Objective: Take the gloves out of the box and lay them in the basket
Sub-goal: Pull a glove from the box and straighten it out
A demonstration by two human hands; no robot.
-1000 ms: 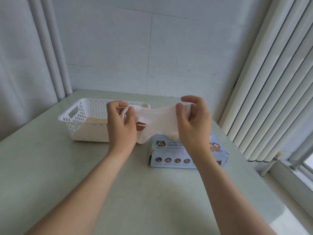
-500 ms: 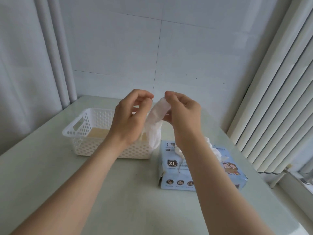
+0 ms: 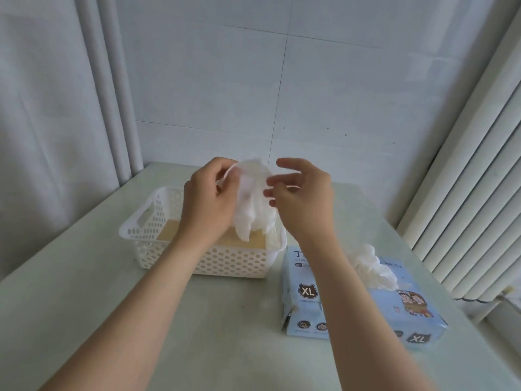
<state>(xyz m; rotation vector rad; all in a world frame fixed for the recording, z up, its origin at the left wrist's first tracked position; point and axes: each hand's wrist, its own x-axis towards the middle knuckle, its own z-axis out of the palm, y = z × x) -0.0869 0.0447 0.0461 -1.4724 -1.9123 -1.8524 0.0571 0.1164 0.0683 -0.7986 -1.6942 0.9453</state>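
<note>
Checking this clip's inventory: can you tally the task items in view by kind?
Basket: 1
Glove box: 1
Held glove, in left hand: 1
Glove bunch poking from box, number unclear: 1
Total: 4

We see the glove in milky white. The basket is white too, dotted all over with rows of round holes, and tan across its floor. We have the box in pale blue, with black XL badges and brown-and-red cartoon figures. Its gloves are white, and the table is pale grey-green.
</note>
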